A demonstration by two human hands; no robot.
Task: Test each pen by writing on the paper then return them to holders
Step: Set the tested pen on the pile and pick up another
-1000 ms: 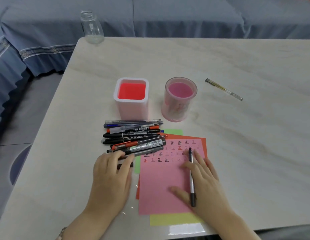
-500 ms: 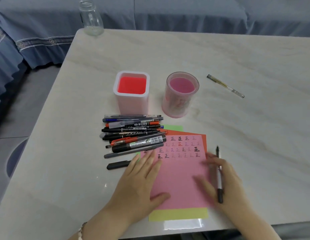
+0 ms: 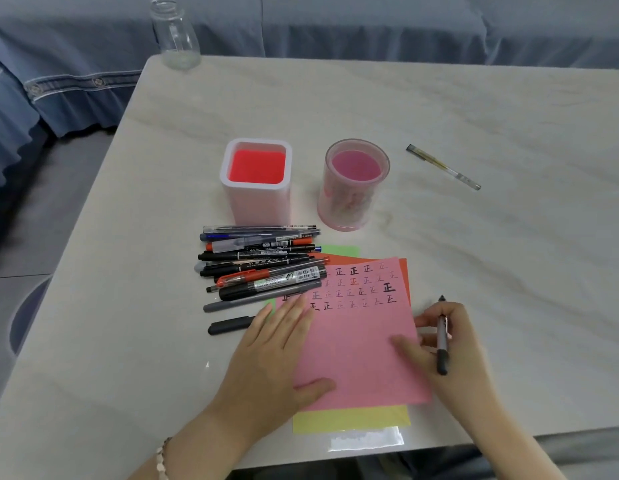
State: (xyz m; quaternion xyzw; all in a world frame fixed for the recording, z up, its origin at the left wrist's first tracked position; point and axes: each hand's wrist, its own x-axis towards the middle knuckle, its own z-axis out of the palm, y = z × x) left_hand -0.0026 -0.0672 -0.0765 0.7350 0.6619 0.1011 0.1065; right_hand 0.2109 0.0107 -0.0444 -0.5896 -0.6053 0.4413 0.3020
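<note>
- Table (image 3: 474, 98): pale marbled top. All work sits at the near edge, so reaches are short.
- Pink paper (image 3: 356, 358): top sheet of a coloured stack, with rows of test marks across its upper part. The lower half is blank, so there is room for further marks.
- Holders: white square holder (image 3: 256, 206) and round pink holder (image 3: 349, 209) stand upright beyond the paper. No pens show in either.
- Pile of pens (image 3: 259, 265): lies between the holders and the sheet, overlapping the sheet's upper left corner. Avoid nudging it.
- Left hand (image 3: 277, 351): flat, fingers straight, pressing the sheet's left side. Keep this pressure so the stack cannot slide.
- Right hand (image 3: 457, 355): fingers curled round a grey pen (image 3: 441, 344), just off the sheet's right edge.
- Grey pen: uncapped, tip pointing away, clear of the paper.
- Black cap (image 3: 232, 324): on the table, just beside the left fingers.
- Judgement: this pen looks due for capping. Pinch the cap with the left hand, push it on straight, then drop the pen upright into a holder. Keep the bare tip off skin and table.
</note>
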